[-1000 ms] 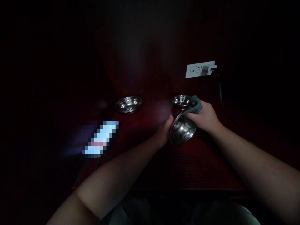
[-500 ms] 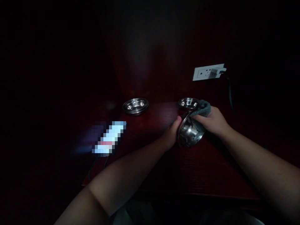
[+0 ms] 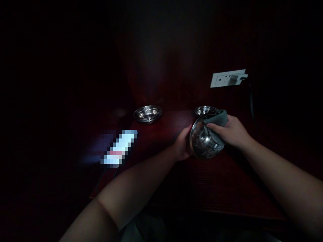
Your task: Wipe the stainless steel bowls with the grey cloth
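Note:
A shiny metal bowl (image 3: pixel 202 144) is held up tilted over the dark red table, its inside facing me. My left hand (image 3: pixel 183 144) grips its left rim, with the fingers partly hidden behind the bowl. A grey-green cloth (image 3: pixel 219 119) is bunched in my right hand (image 3: pixel 233 131), pressed against the bowl's upper right rim and hanging down over its surface. My right thumb lies on top of the cloth; the other fingers are hidden. Just behind the held bowl stands another metal bowl (image 3: pixel 205 109), partly covered from view.
A stack of metal bowls (image 3: pixel 148 114) stands at the back left of the table (image 3: pixel 171 181). Left of my forearm is a bright, pixelated phone-like object (image 3: pixel 119 148) with a cable. A wall socket (image 3: pixel 227 79) with a plug and hanging cord is at the back right.
The held bowl has turned so more of its round face shows. My right hand and the cloth have shifted slightly over its rim. The whole view has moved a little.

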Motion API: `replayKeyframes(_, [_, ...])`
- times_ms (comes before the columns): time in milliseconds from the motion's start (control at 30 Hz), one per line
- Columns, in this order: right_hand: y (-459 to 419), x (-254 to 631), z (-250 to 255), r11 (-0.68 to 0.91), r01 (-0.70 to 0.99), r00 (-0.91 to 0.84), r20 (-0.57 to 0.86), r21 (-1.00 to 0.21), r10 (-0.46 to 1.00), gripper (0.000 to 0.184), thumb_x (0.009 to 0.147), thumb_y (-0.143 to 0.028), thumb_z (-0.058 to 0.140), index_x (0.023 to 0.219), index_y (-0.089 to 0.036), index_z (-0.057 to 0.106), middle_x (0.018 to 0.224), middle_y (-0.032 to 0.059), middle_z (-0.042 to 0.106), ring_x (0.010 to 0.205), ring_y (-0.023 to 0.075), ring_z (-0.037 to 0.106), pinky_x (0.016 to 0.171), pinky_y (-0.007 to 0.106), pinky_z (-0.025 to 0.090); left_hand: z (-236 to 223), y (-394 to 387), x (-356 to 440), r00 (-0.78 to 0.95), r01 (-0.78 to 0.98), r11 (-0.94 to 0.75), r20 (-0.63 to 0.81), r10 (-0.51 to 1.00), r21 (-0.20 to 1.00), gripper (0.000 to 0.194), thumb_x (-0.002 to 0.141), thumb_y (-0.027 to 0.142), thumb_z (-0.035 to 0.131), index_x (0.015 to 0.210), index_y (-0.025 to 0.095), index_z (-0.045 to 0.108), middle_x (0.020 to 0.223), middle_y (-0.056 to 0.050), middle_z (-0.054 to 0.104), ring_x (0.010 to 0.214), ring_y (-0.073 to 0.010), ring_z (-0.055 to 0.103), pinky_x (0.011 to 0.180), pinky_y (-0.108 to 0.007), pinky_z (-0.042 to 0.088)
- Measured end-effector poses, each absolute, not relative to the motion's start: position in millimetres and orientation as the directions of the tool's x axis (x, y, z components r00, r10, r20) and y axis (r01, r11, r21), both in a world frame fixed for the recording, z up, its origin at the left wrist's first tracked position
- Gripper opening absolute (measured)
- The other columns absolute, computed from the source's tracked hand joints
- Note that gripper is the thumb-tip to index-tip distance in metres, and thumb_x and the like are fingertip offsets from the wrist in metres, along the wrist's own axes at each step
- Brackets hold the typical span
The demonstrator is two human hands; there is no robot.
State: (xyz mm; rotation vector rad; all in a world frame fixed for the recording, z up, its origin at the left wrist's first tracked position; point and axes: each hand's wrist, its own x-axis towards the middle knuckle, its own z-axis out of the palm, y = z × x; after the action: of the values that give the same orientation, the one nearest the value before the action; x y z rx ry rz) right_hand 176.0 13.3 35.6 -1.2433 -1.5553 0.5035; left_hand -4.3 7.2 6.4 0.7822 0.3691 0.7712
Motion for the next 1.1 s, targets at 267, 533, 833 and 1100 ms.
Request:
replayKeyframes(267, [13, 186, 39, 0.447, 0.483, -0.117, 0.450, -0.753, 0.885, 0.033, 0.063, -0.036, 0.077, 0.088, -0.018, 0.067, 0.080, 0.0038, 0.072, 0.071, 0.0230, 0.068, 0.063, 0.037, 0.056, 2, 11, -11, 0.838, -0.224, 0.576, -0.146, 0.526, 0.786, 0.079, 0.072, 0.081, 0.034, 0.112, 0.018, 0.063, 0.111, -0.016, 0.067, 0.109, -0.0354, 0.058, 0.095, -0.055, 0.037])
replayKeyframes(533, [12, 179, 37, 0.425, 0.398, -0.088, 0.427, -0.813, 0.900, 0.031, 0.060, -0.036, 0.079, 0.080, -0.018, 0.064, 0.073, 0.0020, 0.070, 0.065, 0.0206, 0.066, 0.059, 0.035, 0.055, -4, 6, 8, 0.743, -0.271, 0.493, -0.146, 0.654, 0.827, 0.079, 0.072, 0.081, 0.036, 0.112, 0.019, 0.064, 0.109, -0.015, 0.068, 0.106, -0.0353, 0.059, 0.091, -0.053, 0.043])
replayKeyframes(833, [13, 175, 35, 0.370, 0.372, -0.035, 0.385, -0.852, 0.922, 0.031, 0.057, -0.036, 0.080, 0.076, -0.017, 0.064, 0.069, 0.0022, 0.070, 0.061, 0.0198, 0.065, 0.059, 0.035, 0.055, -5, 4, 12, 0.696, -0.340, 0.439, -0.091, 0.712, 0.832, 0.073, 0.076, 0.076, 0.036, 0.110, 0.019, 0.065, 0.103, -0.012, 0.071, 0.100, -0.0307, 0.063, 0.087, -0.046, 0.047])
replayKeyframes(1100, [14, 173, 34, 0.360, 0.296, -0.023, 0.370, -0.885, 0.929, 0.028, 0.058, -0.034, 0.079, 0.076, -0.018, 0.064, 0.067, 0.0014, 0.070, 0.056, 0.0182, 0.065, 0.055, 0.034, 0.056, -11, 4, 16, 0.659, -0.408, 0.383, -0.023, 0.752, 0.829, 0.069, 0.079, 0.072, 0.036, 0.109, 0.018, 0.065, 0.101, -0.012, 0.071, 0.102, -0.0298, 0.063, 0.089, -0.045, 0.047])
